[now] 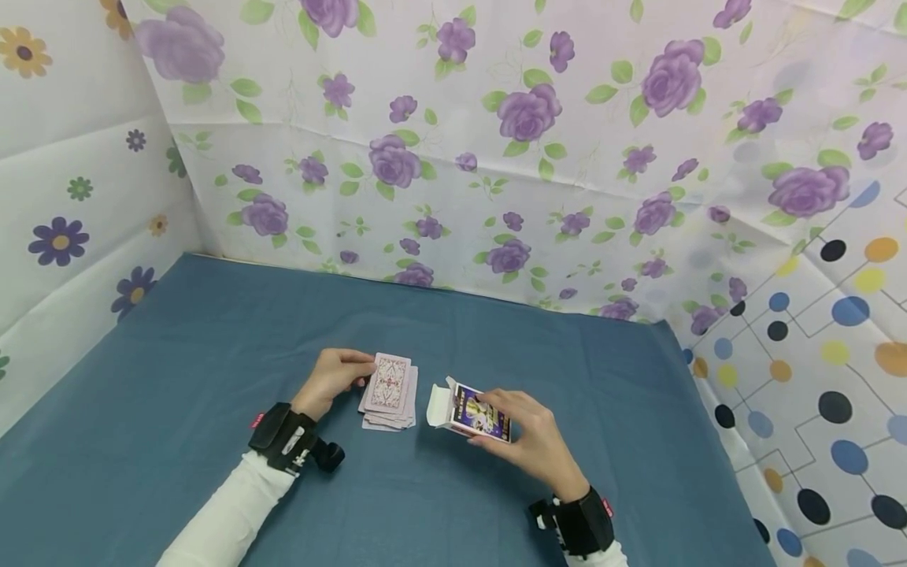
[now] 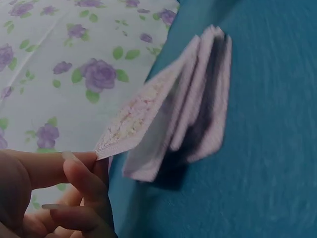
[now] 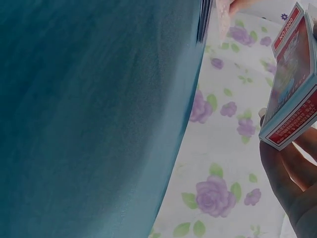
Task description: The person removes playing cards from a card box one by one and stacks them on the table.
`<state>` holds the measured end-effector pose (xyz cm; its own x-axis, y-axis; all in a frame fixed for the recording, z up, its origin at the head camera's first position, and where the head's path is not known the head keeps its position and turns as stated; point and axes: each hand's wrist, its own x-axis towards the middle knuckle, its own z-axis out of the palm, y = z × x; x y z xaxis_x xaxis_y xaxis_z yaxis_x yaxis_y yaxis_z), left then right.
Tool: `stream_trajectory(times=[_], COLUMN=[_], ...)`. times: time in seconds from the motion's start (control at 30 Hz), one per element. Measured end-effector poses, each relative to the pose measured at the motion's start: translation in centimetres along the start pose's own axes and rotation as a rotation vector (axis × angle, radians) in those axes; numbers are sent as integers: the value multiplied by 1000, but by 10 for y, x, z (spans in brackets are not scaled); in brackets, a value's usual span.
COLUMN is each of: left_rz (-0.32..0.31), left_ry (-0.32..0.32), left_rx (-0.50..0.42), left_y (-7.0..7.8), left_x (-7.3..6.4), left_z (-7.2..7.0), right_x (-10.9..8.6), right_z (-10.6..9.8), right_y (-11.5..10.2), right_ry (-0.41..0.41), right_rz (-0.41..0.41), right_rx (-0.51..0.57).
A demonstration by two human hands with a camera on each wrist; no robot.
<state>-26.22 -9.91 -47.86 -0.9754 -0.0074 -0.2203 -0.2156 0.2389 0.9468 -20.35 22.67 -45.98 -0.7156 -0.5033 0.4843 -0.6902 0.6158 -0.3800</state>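
Note:
A loose pile of playing cards [image 1: 400,419], with pale pink edges, lies on the blue cloth. My left hand [image 1: 333,379] pinches a playing card [image 2: 136,116] by one corner between thumb and fingers, and in the left wrist view it slants up from the other cards. Its patterned back faces up in the head view. To the right of the pile, my right hand [image 1: 527,437] holds a card box [image 1: 480,413] by its sides. The box has a dark blue and yellow front, and its white end flap [image 1: 439,405] stands open toward the cards. Red printed panels show on the box in the right wrist view.
Blue cloth [image 1: 340,311] covers the table. A white sheet with purple flowers [image 1: 527,114] hangs behind the far edge, with other patterned sheets at both sides. Each wrist wears a black strap [image 1: 283,437] with a small camera.

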Motion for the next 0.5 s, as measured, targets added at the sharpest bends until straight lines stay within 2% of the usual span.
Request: stream_trajectory(times=[0.23, 0.4, 0.5], left_rz=[44, 56, 86], left_ry=[110, 129, 118], left_rx=[83, 123, 168], left_y=[-5, -5, -2], left_x=[2, 3, -1], left_z=[4, 5, 5], right_x=[0, 0, 0], right_z=[1, 1, 2], right_y=[1, 1, 1], right_ry=[-15, -20, -16], right_rz=[14, 22, 18], right_rx=[-5, -7, -2])
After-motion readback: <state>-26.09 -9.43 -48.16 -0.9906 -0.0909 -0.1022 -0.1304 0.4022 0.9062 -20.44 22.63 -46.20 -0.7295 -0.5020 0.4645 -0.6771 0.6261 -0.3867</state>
